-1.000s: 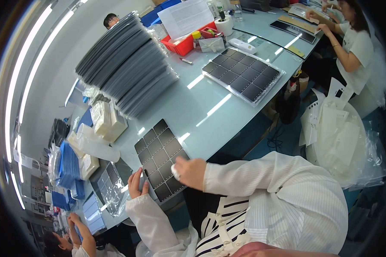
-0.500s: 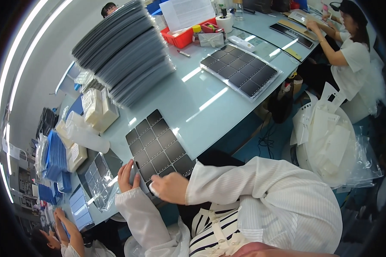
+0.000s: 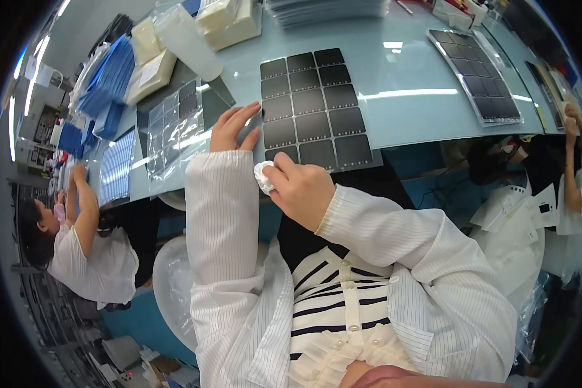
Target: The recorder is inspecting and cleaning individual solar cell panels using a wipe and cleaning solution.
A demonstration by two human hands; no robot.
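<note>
A thin sheet of dark square panels in a pale grid [image 3: 309, 101] lies on the glass-topped table in front of me. My left hand [image 3: 231, 131] rests with stretched fingers at the sheet's left edge, its fingertips touching or nearly touching it. A crumpled white wad of cloth or tissue [image 3: 263, 177] is pinched in my right hand [image 3: 301, 191], just off the sheet's near left corner. Whether the wad touches the sheet, I cannot tell. Left of my left hand lie clear plastic sleeves [image 3: 168, 132], one with dark squares in it.
A second dark gridded sheet [image 3: 475, 74] lies at the right. The base of a tall stack of sheets [image 3: 326, 11] stands at the back. Blue packets [image 3: 107, 74] and cream packs [image 3: 152, 74] fill the left. A white bin [image 3: 174, 284] is beside me; co-workers [image 3: 90, 246] sit on both sides.
The whole view has turned and tipped downward, so the table appears rotated. My right hand, still holding the white wad, stays near the sheet's near left corner; my left hand stays at the left edge.
</note>
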